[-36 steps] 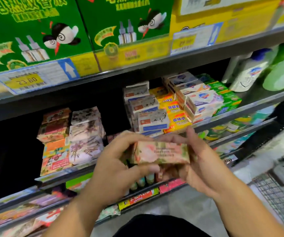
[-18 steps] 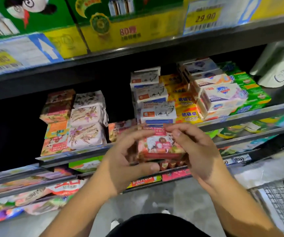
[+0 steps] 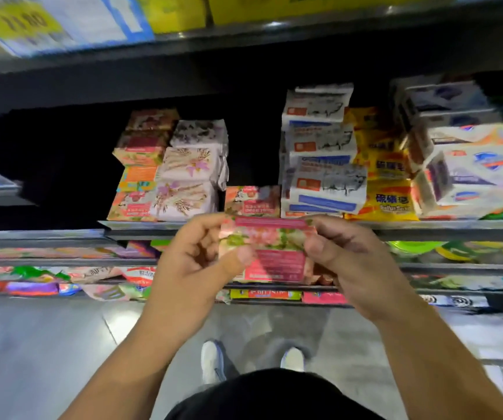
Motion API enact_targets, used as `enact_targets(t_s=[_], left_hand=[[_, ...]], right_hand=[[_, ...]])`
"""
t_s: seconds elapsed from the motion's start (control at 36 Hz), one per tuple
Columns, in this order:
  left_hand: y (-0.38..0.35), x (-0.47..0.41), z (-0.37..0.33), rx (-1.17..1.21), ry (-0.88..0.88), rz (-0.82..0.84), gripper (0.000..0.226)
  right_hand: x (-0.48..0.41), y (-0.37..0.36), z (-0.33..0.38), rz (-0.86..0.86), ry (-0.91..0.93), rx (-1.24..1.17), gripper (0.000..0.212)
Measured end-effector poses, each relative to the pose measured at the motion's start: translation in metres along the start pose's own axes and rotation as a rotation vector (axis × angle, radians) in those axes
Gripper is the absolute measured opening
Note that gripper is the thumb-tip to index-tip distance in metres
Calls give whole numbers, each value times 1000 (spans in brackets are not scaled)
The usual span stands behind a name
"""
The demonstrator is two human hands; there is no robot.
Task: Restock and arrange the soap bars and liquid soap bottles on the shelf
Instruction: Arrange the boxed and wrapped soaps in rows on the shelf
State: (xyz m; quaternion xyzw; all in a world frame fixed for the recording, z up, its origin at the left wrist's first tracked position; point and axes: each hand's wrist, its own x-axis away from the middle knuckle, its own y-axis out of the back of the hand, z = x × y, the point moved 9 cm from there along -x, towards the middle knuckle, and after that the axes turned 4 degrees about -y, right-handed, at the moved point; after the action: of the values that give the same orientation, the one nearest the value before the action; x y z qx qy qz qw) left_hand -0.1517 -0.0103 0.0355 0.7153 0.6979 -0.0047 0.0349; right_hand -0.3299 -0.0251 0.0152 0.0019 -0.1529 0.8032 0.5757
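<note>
In the head view, a pink floral soap box (image 3: 274, 250) is held up between both hands, in front of the shelf edge (image 3: 141, 227) and just below it. The box's left end is pinched by the left hand (image 3: 201, 259), thumb on the near face and the other fingers curled behind. The right end is gripped in the same way by the right hand (image 3: 344, 259), its thumb pressed on the front. The box is kept clear of the shelf and is not touching it.

Directly behind the held box, a single matching pink box (image 3: 251, 201) is seen standing on the shelf. To its left, a stack of orange and pink boxes (image 3: 139, 165) is placed beside a stack of pale lilac-flowered bars (image 3: 192, 165). To its right, white and blue boxes (image 3: 323, 156) are piled, then yellow packs (image 3: 386, 189), then white packs with a shield mark (image 3: 471, 174). Much of the picture is blurred, and the print on the price label (image 3: 32, 22) above cannot be read. Two light shoes (image 3: 212, 362) are seen on the grey floor below.
</note>
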Motion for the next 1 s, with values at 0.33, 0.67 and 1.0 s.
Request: enact_targets(t_s=[0.33, 0.67, 1.0], left_hand=[[-10, 13, 12, 55, 47, 138, 74], [-15, -3, -3, 25, 55, 100, 40], [-60, 12, 8, 123, 269, 326, 46]], right_hand=[[-1, -5, -10, -100, -143, -294, 19], [22, 6, 5, -73, -69, -115, 41], [48, 31, 34, -363, 102, 245, 32]])
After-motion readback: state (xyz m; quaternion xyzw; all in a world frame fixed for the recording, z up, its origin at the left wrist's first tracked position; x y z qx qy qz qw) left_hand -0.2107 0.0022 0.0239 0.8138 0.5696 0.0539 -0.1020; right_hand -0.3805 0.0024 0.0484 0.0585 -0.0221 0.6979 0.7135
